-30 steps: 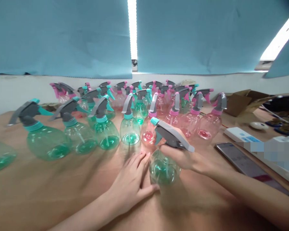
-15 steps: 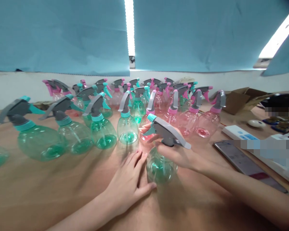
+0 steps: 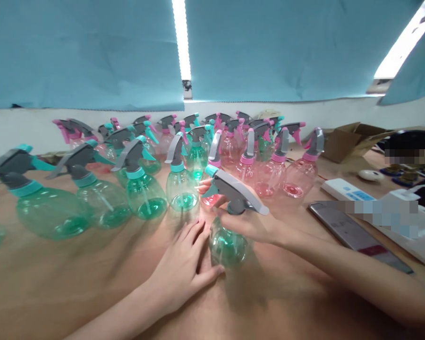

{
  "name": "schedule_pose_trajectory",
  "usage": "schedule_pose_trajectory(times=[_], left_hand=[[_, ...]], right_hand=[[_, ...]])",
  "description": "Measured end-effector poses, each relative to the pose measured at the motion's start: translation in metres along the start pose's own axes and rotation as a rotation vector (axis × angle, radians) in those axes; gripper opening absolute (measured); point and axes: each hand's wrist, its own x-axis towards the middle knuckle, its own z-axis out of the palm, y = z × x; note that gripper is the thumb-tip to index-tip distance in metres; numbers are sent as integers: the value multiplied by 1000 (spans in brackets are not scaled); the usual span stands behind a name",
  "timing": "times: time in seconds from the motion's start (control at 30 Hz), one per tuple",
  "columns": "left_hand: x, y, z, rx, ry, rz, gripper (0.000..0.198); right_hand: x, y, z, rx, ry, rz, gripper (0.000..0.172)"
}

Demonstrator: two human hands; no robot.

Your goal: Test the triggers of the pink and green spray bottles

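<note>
A green spray bottle (image 3: 228,248) with a grey and turquoise trigger head is in front of me. My right hand (image 3: 248,222) is wrapped around its neck, just under the head, and some of the fingers are hidden behind the bottle. My left hand (image 3: 184,262) lies palm down on the table to the left of this bottle, its fingers stretched out and the thumb pointing toward the bottle's base. Beyond my hands stand a clear green spray bottle (image 3: 182,193) and a pink spray bottle (image 3: 272,177), among several others.
Rows of green and pink spray bottles fill the back of the wooden table (image 3: 74,288). On the right lie a phone (image 3: 357,236), a white power strip (image 3: 347,190) and a white mouse (image 3: 371,175). An open cardboard box (image 3: 347,141) stands behind them.
The whole view has shifted slightly, so things appear a little further left. My right hand keeps its hold on the green spray bottle, and my left hand stays flat on the table.
</note>
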Motion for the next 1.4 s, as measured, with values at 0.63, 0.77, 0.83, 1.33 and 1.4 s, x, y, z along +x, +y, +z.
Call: schedule_pose_trajectory(times=[0.63, 0.77, 0.83, 1.33, 1.4], left_hand=[[0, 0, 1, 59, 12, 41, 66], [1, 3, -3, 67, -30, 22, 66], [1, 3, -4, 68, -34, 18, 67], [-1, -2, 2, 88, 2, 54, 69], [-2, -5, 6, 84, 32, 68, 69]], right_hand=[[-1, 2, 0, 97, -9, -20, 47], [-1, 6, -1, 22, -10, -13, 40], [-2, 6, -1, 11, -14, -10, 38], [-3, -4, 0, -9, -10, 49, 26], [-3, -4, 0, 14, 13, 48, 27]])
